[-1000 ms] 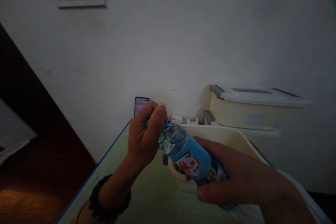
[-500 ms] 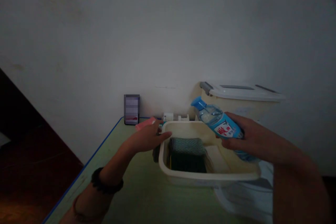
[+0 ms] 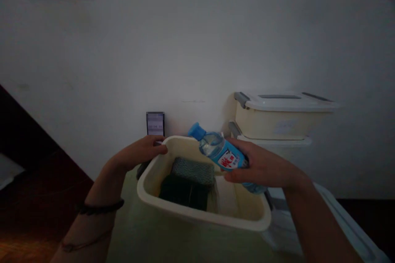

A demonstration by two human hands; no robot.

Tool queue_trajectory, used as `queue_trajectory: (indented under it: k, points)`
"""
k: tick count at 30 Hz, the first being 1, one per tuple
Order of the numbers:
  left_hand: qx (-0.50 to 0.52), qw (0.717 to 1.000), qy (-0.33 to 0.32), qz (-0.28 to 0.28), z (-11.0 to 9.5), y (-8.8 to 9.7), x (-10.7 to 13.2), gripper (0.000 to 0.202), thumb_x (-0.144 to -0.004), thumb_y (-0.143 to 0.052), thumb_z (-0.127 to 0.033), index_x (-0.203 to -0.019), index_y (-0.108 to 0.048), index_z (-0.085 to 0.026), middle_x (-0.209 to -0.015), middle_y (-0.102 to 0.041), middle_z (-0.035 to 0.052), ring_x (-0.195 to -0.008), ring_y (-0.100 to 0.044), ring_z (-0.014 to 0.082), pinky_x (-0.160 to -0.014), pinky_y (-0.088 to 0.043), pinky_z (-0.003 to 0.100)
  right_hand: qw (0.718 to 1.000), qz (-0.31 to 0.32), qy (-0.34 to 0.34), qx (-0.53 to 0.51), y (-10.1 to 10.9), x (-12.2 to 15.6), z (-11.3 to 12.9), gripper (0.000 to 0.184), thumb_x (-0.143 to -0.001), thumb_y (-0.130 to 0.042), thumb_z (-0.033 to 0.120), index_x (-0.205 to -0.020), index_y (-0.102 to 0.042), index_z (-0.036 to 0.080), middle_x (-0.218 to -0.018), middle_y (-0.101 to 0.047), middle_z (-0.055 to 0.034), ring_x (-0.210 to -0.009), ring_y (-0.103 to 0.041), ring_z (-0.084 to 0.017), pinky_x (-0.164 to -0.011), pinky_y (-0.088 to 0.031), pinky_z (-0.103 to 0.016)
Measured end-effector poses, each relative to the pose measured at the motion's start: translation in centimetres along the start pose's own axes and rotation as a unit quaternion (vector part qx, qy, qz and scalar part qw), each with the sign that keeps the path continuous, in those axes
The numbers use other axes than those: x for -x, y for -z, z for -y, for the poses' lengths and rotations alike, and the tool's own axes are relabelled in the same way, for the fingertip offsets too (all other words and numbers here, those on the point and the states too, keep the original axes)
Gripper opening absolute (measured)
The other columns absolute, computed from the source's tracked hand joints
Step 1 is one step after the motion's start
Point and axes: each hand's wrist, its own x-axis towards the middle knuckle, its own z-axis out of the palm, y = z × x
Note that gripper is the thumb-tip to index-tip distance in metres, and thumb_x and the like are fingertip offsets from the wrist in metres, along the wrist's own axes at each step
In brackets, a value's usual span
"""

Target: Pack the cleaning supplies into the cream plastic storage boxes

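Observation:
My right hand [image 3: 265,164] is wrapped round a clear bottle [image 3: 212,144] with a blue cap and blue label, which it holds tilted over a cream plastic bin [image 3: 200,215]. The cap points up and to the left. At the bin's back left corner, my left hand [image 3: 140,153] grips the rim, its thumb over the edge. Inside the bin lie a grey-green mesh-textured sponge [image 3: 193,170], a dark green item [image 3: 182,192] in front of it, and a flat white item [image 3: 226,193] at the right.
A phone [image 3: 155,125] stands upright against the wall behind my left hand. Lidded cream storage boxes [image 3: 268,123] are stacked at the back right. A white lid-like piece [image 3: 290,226] lies right of the bin. The table [image 3: 160,238] is pale green.
The bin has shifted left and turned slightly, with my left hand now on its back left corner. My right hand has carried the bottle to the left. The small items behind the bin are now hidden.

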Motion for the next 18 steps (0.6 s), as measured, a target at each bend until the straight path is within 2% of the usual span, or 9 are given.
queue_trajectory:
  k: [4,8,11,15,18]
  points:
    - [-0.063,0.996,-0.016,0.064,0.9,0.2,0.2,0.046,-0.076,-0.048,-0.033,-0.117,-0.058,-0.016,-0.114,-0.068,0.0073,-0.107,-0.061,0.0249,-0.09,-0.047,0.031,0.999,0.018,0.0,0.033,-1.8,-1.5,-0.4,0.049,-0.071,-0.069,0.037,-0.113,-0.056,0.016,-0.105,-0.065,-0.0063,-0.086,-0.06,-0.02,-0.074,-0.047,-0.03]
    - [-0.151,0.983,-0.034,0.102,1.5,-0.1,-0.1,0.049,-0.08,-0.046,-0.036,-0.123,-0.054,-0.015,-0.123,-0.064,0.0097,-0.109,-0.06,0.0263,-0.092,-0.046,0.034,0.998,0.034,-0.012,0.05,-2.7,-2.5,-1.3,0.052,-0.07,-0.069,0.038,-0.116,-0.055,0.017,-0.107,-0.065,-0.0067,-0.088,-0.06,-0.021,-0.076,-0.046,-0.032]
    - [-0.188,0.979,-0.039,0.065,1.2,-0.3,-0.5,0.051,-0.083,-0.043,-0.042,-0.124,-0.054,-0.013,-0.122,-0.064,0.012,-0.106,-0.061,0.0273,-0.091,-0.046,0.037,0.996,0.026,-0.032,0.073,-3.0,-2.8,-1.5,0.051,-0.071,-0.067,0.04,-0.114,-0.056,0.017,-0.105,-0.066,-0.0081,-0.087,-0.059,-0.023,-0.076,-0.046,-0.035]
    - [-0.152,0.984,-0.09,-0.002,0.6,-1.2,-1.3,0.048,-0.087,-0.036,-0.04,-0.125,-0.052,-0.014,-0.121,-0.063,0.0106,-0.107,-0.06,0.0236,-0.091,-0.046,0.033,0.993,0.015,-0.036,0.109,-3.5,-3.0,-1.3,0.053,-0.07,-0.068,0.039,-0.118,-0.055,0.02,-0.108,-0.065,-0.0065,-0.088,-0.06,-0.022,-0.075,-0.045,-0.034]
    - [-0.155,0.983,-0.097,-0.029,0.5,-2.0,-2.2,0.043,-0.088,-0.031,-0.035,-0.113,-0.059,-0.014,-0.113,-0.066,0.0099,-0.103,-0.061,0.0235,-0.091,-0.045,0.034,0.99,0.023,-0.027,0.138,-3.9,-3.0,-1.3,0.047,-0.07,-0.066,0.034,-0.114,-0.058,0.022,-0.105,-0.066,-0.0056,-0.086,-0.06,-0.022,-0.073,-0.044,-0.033]
